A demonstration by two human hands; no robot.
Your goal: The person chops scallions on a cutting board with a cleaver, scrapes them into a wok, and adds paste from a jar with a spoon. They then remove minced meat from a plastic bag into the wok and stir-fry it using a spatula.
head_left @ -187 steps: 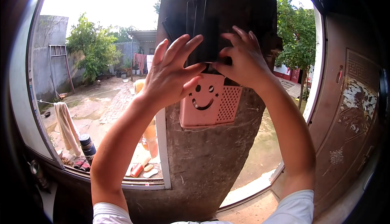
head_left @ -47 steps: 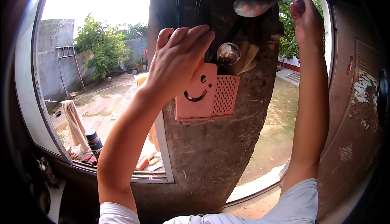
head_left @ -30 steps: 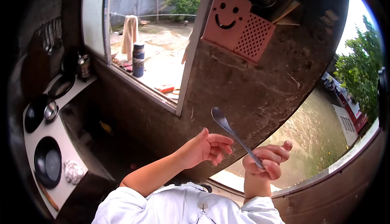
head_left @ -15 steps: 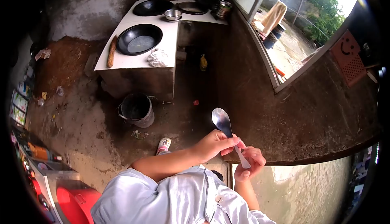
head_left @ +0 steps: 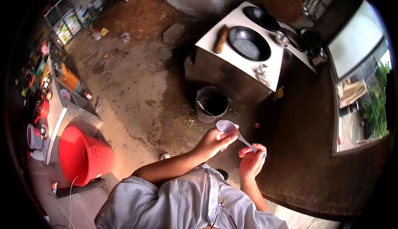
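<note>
A metal spoon [head_left: 226,126] is held out in front of my body, its bowl toward the upper left and its handle slanting down to the right. The fingers of my left hand [head_left: 216,141] are closed at the bowl's lower edge. My right hand [head_left: 251,162] pinches the far end of the handle. Part of that end is hidden by the fingers. Beyond the spoon, on the floor, stands a dark bucket [head_left: 200,115].
A white-topped stove [head_left: 207,41] bears a black wok [head_left: 248,43], a brown rod-like piece [head_left: 221,39], a crumpled cloth [head_left: 262,74] and a metal bowl [head_left: 282,38]. At left are a red tub [head_left: 74,140] and a cluttered counter [head_left: 62,117]. A window [head_left: 358,42] is at right.
My view has swung left, bringing the red tub and counter further in. My left hand has gone from the spoon's neck to its bowl, and my right hand now grips the handle end.
</note>
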